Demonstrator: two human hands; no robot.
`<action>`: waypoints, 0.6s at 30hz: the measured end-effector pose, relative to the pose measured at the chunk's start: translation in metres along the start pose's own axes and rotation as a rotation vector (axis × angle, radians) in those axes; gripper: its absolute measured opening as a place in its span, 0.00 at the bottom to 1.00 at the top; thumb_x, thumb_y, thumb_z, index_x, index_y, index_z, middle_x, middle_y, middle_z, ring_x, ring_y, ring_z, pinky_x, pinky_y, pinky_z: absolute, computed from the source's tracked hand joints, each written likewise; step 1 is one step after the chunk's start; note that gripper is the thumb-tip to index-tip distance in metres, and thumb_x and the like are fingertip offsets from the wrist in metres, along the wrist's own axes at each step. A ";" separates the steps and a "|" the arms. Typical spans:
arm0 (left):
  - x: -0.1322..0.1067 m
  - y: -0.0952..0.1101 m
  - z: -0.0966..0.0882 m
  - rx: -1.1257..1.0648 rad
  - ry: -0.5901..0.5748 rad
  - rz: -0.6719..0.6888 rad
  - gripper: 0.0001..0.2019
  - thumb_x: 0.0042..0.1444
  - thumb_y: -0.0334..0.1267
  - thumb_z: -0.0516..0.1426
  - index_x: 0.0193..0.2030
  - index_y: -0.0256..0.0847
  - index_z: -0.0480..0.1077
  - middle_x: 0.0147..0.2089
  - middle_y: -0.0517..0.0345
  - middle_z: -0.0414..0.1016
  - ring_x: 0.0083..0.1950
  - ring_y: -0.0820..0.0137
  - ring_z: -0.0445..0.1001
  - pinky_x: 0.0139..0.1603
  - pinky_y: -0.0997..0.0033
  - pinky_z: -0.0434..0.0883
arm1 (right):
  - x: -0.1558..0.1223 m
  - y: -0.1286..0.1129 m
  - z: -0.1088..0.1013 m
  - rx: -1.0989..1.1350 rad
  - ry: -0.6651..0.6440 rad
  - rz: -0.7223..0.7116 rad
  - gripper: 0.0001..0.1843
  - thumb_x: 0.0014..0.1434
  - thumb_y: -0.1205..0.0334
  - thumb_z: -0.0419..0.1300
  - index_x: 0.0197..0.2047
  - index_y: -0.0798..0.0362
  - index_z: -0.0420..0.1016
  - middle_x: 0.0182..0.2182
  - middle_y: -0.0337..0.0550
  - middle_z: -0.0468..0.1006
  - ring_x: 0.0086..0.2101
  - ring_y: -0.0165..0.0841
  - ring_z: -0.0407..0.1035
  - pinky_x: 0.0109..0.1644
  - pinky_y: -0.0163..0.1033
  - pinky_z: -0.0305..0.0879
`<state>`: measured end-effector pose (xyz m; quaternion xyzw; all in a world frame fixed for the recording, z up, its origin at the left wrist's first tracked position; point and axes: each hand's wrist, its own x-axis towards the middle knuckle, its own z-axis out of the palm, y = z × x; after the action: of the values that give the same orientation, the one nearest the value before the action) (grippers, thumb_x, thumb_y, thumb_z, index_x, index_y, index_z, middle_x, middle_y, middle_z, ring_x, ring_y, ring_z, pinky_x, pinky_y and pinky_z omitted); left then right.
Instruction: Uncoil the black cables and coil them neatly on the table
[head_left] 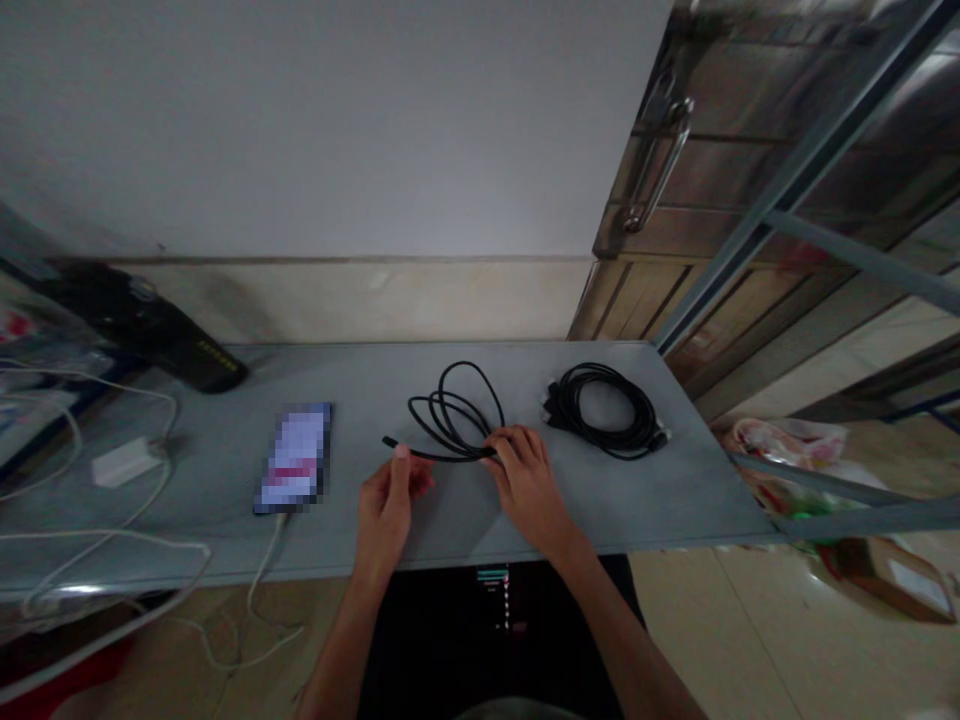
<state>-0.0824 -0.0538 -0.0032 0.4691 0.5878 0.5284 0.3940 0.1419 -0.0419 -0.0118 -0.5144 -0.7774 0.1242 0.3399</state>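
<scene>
A loosely looped black cable (448, 403) lies on the grey table in front of me. My left hand (390, 497) pinches it close to one end, between thumb and fingers, and the dark plug tip pokes out to the upper left. Over the gathered part of the loops, my right hand (523, 478) is closed on the same cable, its fingertips bent down near the tabletop. A second black cable (611, 410), wound in a neat coil with connectors at its left and right sides, rests just right of my right hand, apart from it.
On the left lie a phone (294, 458) with a white cord plugged in, a white adapter (126, 462) among white cords, and a black cylindrical object (169, 330). A metal frame post (750, 235) rises at the table's right end. A cardboard box (889, 580) sits on the floor.
</scene>
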 end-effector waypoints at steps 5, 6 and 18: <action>-0.008 0.014 0.000 0.141 -0.049 0.109 0.32 0.68 0.69 0.64 0.26 0.44 0.69 0.24 0.62 0.64 0.27 0.69 0.62 0.32 0.67 0.60 | -0.001 0.002 0.001 0.013 -0.004 -0.023 0.09 0.80 0.63 0.62 0.60 0.47 0.78 0.59 0.51 0.79 0.62 0.47 0.69 0.69 0.57 0.72; -0.008 0.014 0.001 0.141 -0.051 0.117 0.32 0.68 0.68 0.65 0.25 0.44 0.67 0.24 0.62 0.64 0.27 0.69 0.61 0.32 0.67 0.60 | -0.001 0.002 0.001 0.021 -0.005 -0.031 0.09 0.79 0.63 0.63 0.60 0.48 0.78 0.58 0.50 0.79 0.62 0.47 0.69 0.69 0.57 0.72; -0.003 0.006 0.000 0.058 0.074 0.087 0.24 0.68 0.61 0.68 0.35 0.44 0.72 0.29 0.64 0.65 0.31 0.70 0.61 0.33 0.70 0.61 | -0.003 0.004 0.004 0.127 0.038 -0.048 0.13 0.78 0.60 0.64 0.63 0.47 0.77 0.60 0.52 0.77 0.64 0.45 0.70 0.73 0.58 0.72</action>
<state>-0.0804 -0.0566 0.0029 0.4856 0.5962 0.5447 0.3347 0.1429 -0.0427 -0.0178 -0.4755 -0.7735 0.1554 0.3892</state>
